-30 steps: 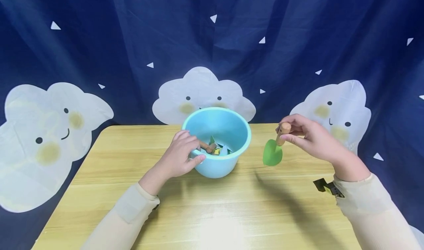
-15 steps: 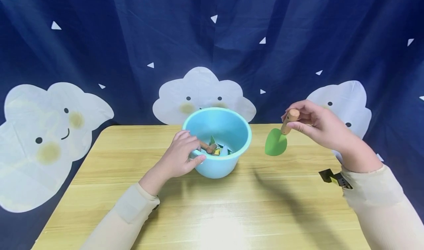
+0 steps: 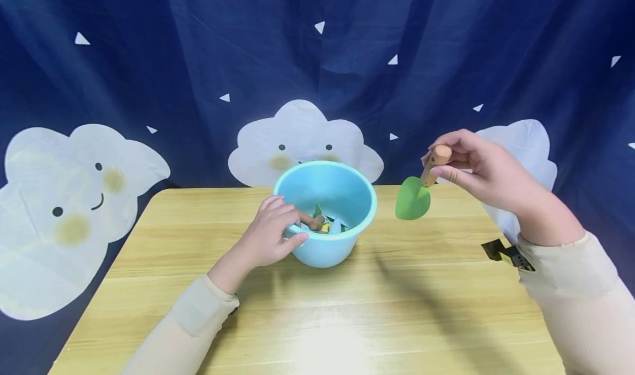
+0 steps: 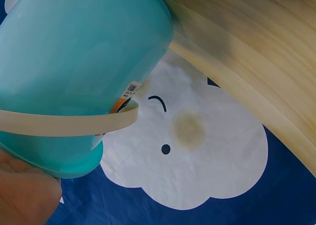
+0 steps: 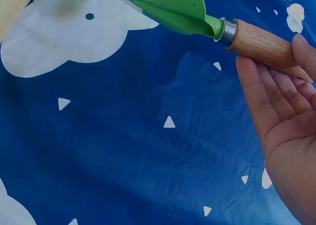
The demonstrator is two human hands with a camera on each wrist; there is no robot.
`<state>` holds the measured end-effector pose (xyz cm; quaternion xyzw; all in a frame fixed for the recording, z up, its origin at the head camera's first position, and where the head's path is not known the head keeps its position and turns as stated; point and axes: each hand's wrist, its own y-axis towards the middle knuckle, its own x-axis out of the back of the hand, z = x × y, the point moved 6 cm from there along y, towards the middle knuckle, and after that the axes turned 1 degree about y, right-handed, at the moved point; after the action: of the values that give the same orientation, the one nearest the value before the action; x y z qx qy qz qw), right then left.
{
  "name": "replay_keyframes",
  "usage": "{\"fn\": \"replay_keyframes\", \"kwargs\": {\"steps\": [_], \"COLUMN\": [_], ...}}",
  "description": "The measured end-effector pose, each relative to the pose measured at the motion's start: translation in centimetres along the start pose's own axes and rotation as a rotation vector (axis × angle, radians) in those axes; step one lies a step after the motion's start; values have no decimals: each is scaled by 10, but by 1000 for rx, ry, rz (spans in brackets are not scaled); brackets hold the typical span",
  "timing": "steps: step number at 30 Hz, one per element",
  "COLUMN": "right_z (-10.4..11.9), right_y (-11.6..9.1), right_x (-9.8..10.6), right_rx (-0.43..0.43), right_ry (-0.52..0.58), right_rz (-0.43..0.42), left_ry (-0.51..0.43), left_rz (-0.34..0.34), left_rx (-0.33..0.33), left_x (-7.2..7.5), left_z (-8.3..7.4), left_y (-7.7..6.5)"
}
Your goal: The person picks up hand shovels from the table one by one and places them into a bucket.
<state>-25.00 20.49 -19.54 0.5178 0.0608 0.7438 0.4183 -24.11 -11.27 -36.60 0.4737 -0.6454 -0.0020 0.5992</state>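
A light blue bucket [image 3: 327,251] stands on the wooden table, and my left hand [image 3: 270,231] grips its left rim, thumb outside on the front. Inside lie a wooden handle [image 3: 311,221] and several green, yellow and pale blue pieces, partly hidden by the rim. To the right of the bucket, my right hand [image 3: 483,168] holds a small trowel [image 3: 413,198] by its wooden handle, between thumb and fingers. Its green blade points down, raised above the table. In the right wrist view a metal collar [image 5: 227,31] joins blade and handle.
The wooden table [image 3: 238,331] reaches to a dark blue curtain [image 3: 198,44] with white clouds and triangles. A pale band-like handle [image 4: 59,124] crosses the bucket's outside in the left wrist view, near a printed label [image 4: 127,94].
My right hand has lifted the trowel higher and moved slightly right. The left hand and the bucket have stayed in place.
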Motion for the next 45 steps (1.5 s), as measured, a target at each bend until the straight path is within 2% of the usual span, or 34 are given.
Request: {"fn": "replay_keyframes", "kwargs": {"steps": [10, 25, 34, 45], "right_z": [11, 25, 25, 8], "right_y": [20, 48, 59, 68], "right_x": [4, -10, -23, -49], "right_rx": [65, 150, 107, 71], "right_ry": [-9, -28, -20, -7], "right_rz": [-2, 46, 32, 47], "left_ry": [-15, -15, -16, 3], "left_rz": [-12, -16, -8, -14], "left_rx": [-11, -7, -5, 0], "left_x": [1, 2, 0, 0], "left_z": [0, -1, -1, 2], "left_y": [-1, -1, -1, -1]}}
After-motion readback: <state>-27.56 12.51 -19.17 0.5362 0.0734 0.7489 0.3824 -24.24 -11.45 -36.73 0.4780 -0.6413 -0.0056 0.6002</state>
